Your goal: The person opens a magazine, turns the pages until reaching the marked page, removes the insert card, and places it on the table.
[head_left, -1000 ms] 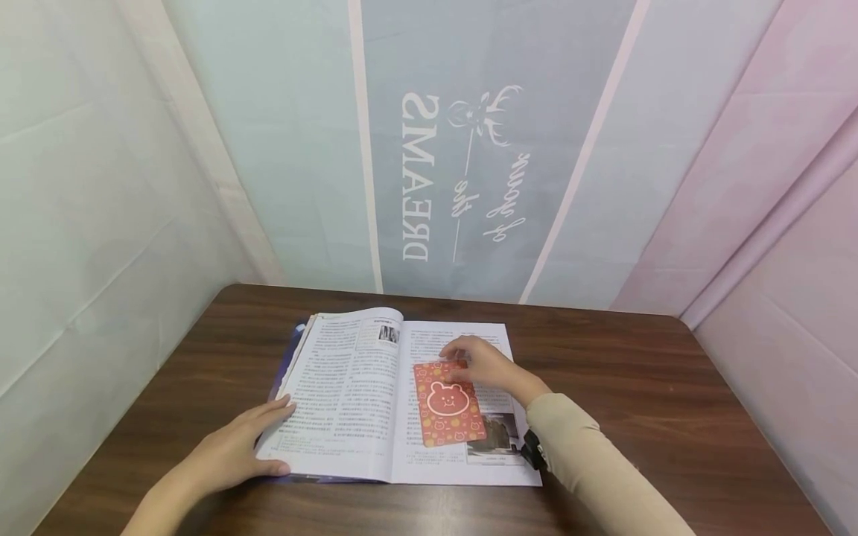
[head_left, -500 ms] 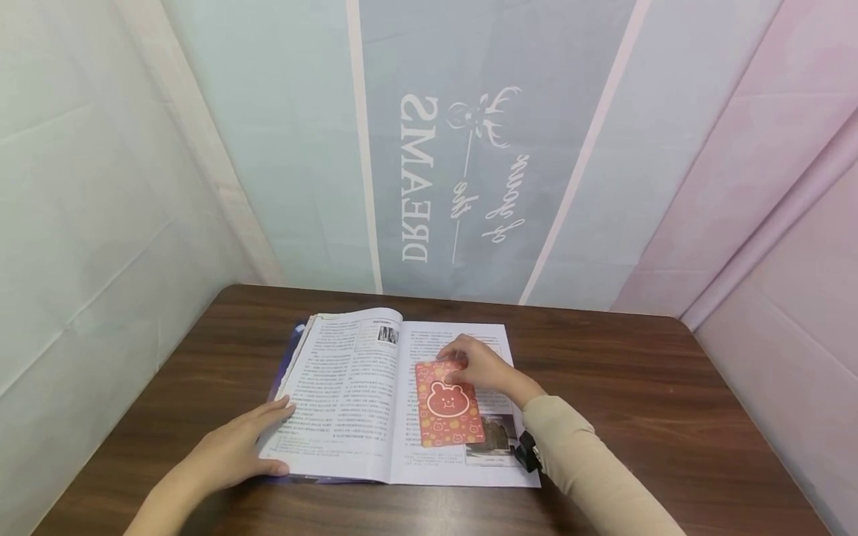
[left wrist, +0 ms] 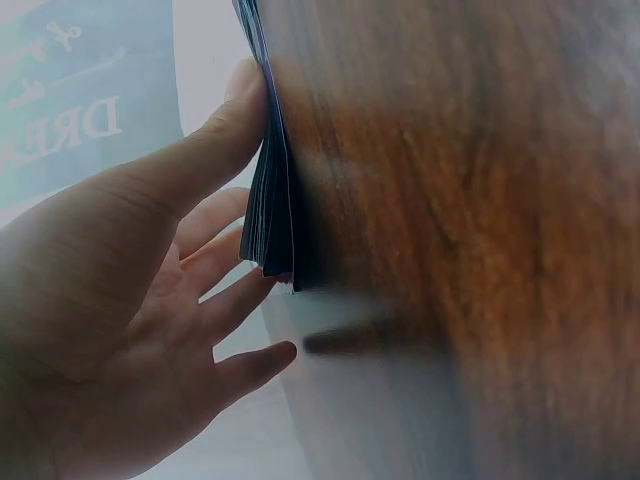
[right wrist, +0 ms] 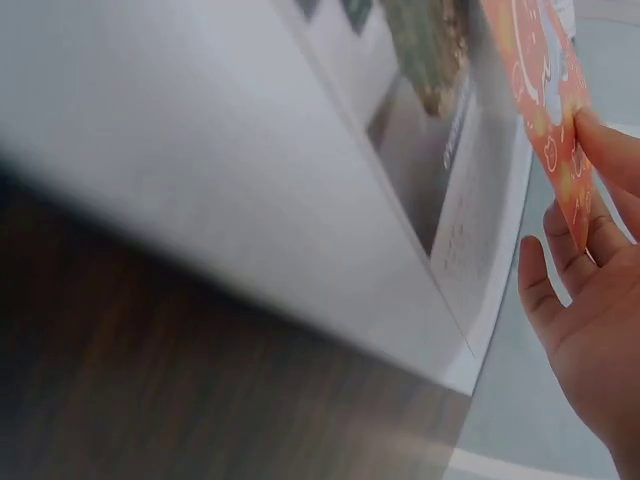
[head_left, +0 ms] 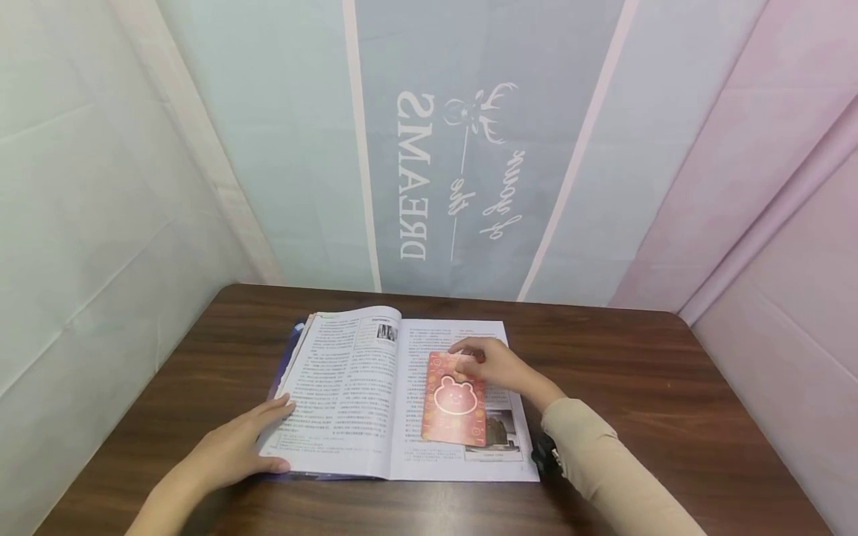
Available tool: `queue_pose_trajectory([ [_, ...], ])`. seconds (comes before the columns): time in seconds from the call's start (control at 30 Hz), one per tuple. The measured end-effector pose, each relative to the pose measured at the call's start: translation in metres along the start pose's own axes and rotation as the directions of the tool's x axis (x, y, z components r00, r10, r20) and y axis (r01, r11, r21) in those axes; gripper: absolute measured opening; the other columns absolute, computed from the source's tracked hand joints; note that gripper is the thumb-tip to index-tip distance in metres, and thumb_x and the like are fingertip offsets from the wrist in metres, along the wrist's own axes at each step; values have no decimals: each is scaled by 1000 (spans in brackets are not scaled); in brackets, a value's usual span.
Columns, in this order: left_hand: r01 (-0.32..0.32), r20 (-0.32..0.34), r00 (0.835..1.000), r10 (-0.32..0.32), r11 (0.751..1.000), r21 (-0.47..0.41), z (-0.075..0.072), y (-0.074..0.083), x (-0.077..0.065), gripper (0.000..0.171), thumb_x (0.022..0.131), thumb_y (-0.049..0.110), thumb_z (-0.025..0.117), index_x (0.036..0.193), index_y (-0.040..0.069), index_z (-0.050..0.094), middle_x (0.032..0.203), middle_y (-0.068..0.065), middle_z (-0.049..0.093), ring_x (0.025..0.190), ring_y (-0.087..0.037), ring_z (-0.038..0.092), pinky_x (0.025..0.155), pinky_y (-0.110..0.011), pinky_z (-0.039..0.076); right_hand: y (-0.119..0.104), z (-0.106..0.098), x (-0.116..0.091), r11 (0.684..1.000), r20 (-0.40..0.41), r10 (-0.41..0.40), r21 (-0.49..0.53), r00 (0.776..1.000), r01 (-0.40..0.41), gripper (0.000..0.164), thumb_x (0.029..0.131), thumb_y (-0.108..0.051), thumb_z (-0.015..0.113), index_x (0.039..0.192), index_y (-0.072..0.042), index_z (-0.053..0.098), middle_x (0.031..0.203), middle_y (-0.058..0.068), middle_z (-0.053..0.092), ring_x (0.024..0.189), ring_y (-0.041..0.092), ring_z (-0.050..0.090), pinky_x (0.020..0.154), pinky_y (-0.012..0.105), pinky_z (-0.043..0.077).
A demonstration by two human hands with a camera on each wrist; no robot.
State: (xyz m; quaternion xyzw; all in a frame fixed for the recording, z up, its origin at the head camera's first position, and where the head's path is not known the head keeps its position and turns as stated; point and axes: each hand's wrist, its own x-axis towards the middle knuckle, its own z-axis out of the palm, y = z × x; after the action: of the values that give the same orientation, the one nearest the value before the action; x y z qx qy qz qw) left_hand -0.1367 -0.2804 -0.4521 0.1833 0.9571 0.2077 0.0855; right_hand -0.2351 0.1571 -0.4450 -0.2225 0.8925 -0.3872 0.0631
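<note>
An open magazine point(head_left: 338, 402) lies on the dark wooden table, with printed text on both pages. My right hand point(head_left: 499, 366) pinches a red card point(head_left: 452, 424) with a bear face by its upper right corner, over the right-hand page. In the right wrist view the card point(right wrist: 545, 110) stands tilted, thumb on one face and fingers behind it. My left hand point(head_left: 231, 447) rests at the magazine's lower left corner, its fingers along the left edge and thumb at the near edge. The left wrist view shows those fingers point(left wrist: 245, 375) spread and fairly straight beside the page edges point(left wrist: 270, 215).
The wooden table point(head_left: 643, 387) extends to both sides of the magazine. A cloth backdrop point(head_left: 469, 45) with mirrored lettering stands behind it, and pale cloth walls point(head_left: 80, 223) close in the sides. A black wrist device point(head_left: 546, 452) sits under the right sleeve point(head_left: 606, 461).
My right hand has shifted slightly right with the red card, which has turned straighter and now catches glare. The left hand and magazine stay in place.
</note>
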Motion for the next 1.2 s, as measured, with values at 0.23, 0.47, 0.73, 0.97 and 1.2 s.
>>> queue_pose_trajectory([
  [0.23,-5,-3,1000,5,1000,2,1,-1,1,92,66,56,82,138,5,56,149,-20,44,128,-50,46,92,-67,44,9,-21,-23,998,-26,-3,66,1000,5,22,97,-13,65,119,-9,69,98,4,67,85,18,58,72,28,53],
  [0.47,-16,-1,1000,16,1000,-10,0,1,0,90,68,53,82,138,4,56,149,-21,44,129,-49,45,95,-66,43,25,-44,-47,980,-64,118,171,991,-105,25,100,-16,60,123,-7,66,106,13,65,83,23,61,69,30,56],
  [0.73,-23,-6,1000,23,1000,-20,0,0,0,89,69,52,83,138,3,56,149,-21,44,131,-48,44,98,-65,42,47,-73,-74,980,-152,179,115,972,-163,23,100,-14,59,119,-5,68,112,15,66,87,25,58,71,30,53],
  [0.97,-32,-8,999,32,999,-34,0,-3,-1,90,69,53,82,139,3,55,150,-21,42,131,-49,43,98,-66,41,65,-85,-96,974,-164,228,60,960,-221,22,99,-12,61,118,-2,68,101,14,67,79,20,56,63,27,51],
  [1.2,-67,-40,997,67,998,8,4,-3,-2,90,69,52,82,138,1,55,148,-22,44,129,-49,45,98,-65,42,76,-85,-101,974,-145,215,-45,966,-223,25,96,-16,67,117,-3,70,105,12,69,85,20,58,72,30,52],
])
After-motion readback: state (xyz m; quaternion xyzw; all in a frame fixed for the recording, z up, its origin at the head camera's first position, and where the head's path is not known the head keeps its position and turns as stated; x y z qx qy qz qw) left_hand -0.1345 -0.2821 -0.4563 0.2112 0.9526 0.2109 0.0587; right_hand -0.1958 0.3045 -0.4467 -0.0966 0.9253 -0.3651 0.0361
